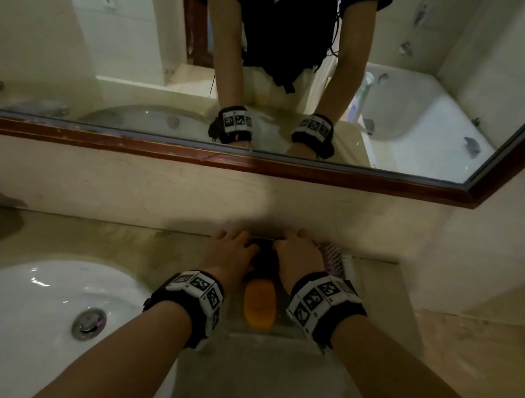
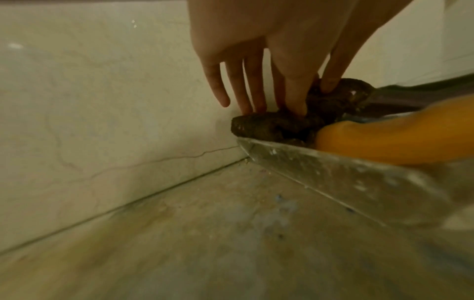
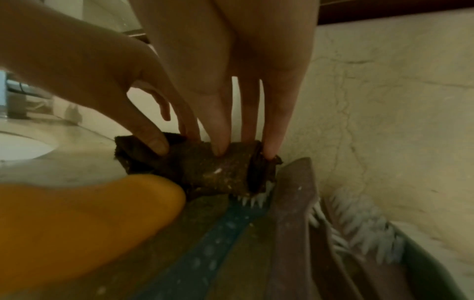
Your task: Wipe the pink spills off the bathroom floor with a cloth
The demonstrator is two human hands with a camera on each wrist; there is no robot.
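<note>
My left fingers (image 2: 295,97) reach down with the thumb, pinching the left end of the dark brown cloth (image 3: 205,164); my right fingers (image 3: 220,130), nearly straight, press their tips into the cloth's top, and whether they grip it I cannot tell. My left hand (image 1: 227,255) and right hand (image 1: 296,260) lie side by side, almost touching, over the cloth. The cloth, bunched into a roll, sits at the far end of a clear tray (image 2: 333,172), close against the wall (image 2: 102,101). Just in front of it in the tray lies an orange bottle (image 1: 260,306); to its right, a grey handle (image 3: 292,213) and white bristles (image 3: 359,223), the cloth overlapping some of them. The tray's far corner meets the wall; its left edge borders bare table (image 2: 205,233), open toward the white sink (image 1: 9,313). A wood-framed mirror (image 1: 108,34) runs above the wall strip
</note>
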